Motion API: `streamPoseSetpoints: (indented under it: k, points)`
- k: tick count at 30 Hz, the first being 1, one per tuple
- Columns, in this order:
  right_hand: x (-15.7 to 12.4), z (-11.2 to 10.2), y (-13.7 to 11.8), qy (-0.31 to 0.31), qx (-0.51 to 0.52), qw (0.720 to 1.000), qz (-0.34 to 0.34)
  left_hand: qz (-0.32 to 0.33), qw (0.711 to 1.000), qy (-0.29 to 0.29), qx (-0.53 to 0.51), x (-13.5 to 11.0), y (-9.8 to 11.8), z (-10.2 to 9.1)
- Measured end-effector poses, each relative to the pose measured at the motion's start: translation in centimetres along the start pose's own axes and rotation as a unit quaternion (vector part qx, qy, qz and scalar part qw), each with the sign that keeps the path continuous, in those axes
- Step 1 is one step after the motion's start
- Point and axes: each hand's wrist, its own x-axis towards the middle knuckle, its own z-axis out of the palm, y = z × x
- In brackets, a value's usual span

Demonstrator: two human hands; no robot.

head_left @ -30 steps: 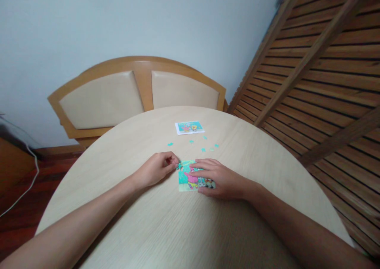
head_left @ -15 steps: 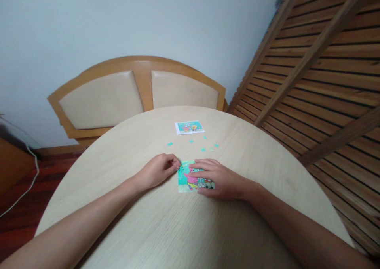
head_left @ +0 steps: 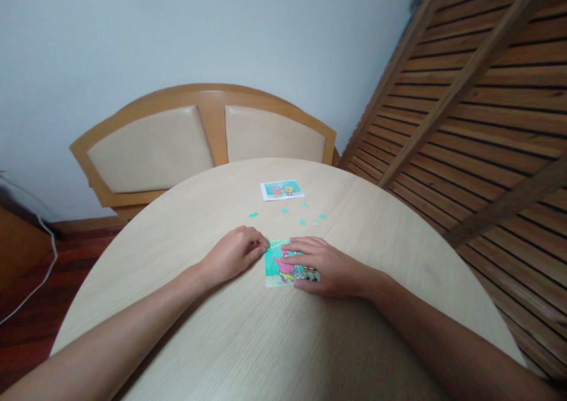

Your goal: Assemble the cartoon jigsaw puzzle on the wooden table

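Observation:
A jigsaw puzzle (head_left: 274, 265) with a pink cartoon figure on a turquoise ground lies on the table in front of me. At its upper left corner, my left hand (head_left: 239, 252) is closed in a pinch on a puzzle piece (head_left: 268, 248) by the edge. The fingertips hide most of where they touch. My right hand (head_left: 321, 266) rests flat across the puzzle's right side, fingers spread, covering much of the picture there. Several loose turquoise puzzle pieces (head_left: 302, 222) are scattered beyond the puzzle. Behind them lies a reference picture card (head_left: 283, 189) with a white border.
The round wooden table (head_left: 212, 342) fills the foreground. A padded bench back (head_left: 212, 123) stands behind its far edge, against the wall. On the right leans a slatted wooden panel (head_left: 478, 106). A white cable (head_left: 54, 253) hangs down at the left.
A dark gap near the left fingertips at the puzzle's upper left corner no longer shows. My left hand shifted very slightly; my right hand stays in place on the puzzle.

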Motion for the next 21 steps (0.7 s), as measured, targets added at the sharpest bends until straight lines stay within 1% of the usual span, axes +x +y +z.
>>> streamPoseSetpoints:
  k: [5, 8, 14, 18, 21]
  points:
    - [0.1, -0.2, -0.1, -0.010, -0.001, 1.000, 0.002, 0.103, 0.992, -0.030, 0.064, -0.1, 0.2, -1.1]
    - [0.1, -0.1, -0.1, -0.009, -0.005, 1.000, 0.004, 0.150, 0.983, -0.040, 0.098, -0.2, 0.0, -1.3]
    - [0.1, 0.2, 0.2, -0.005, -0.009, 1.000, 0.006, 0.187, 0.970, -0.050, 0.147, -0.3, -0.2, -1.2]
    - [0.0, 0.3, 0.2, -0.001, -0.008, 1.000, 0.008, 0.200, 0.959, -0.071, 0.187, -0.4, 0.6, -1.6]
    - [-0.1, 0.3, 0.2, 0.001, -0.010, 1.000, 0.003, 0.197, 0.954, -0.080, 0.210, -0.5, 1.2, -1.7]
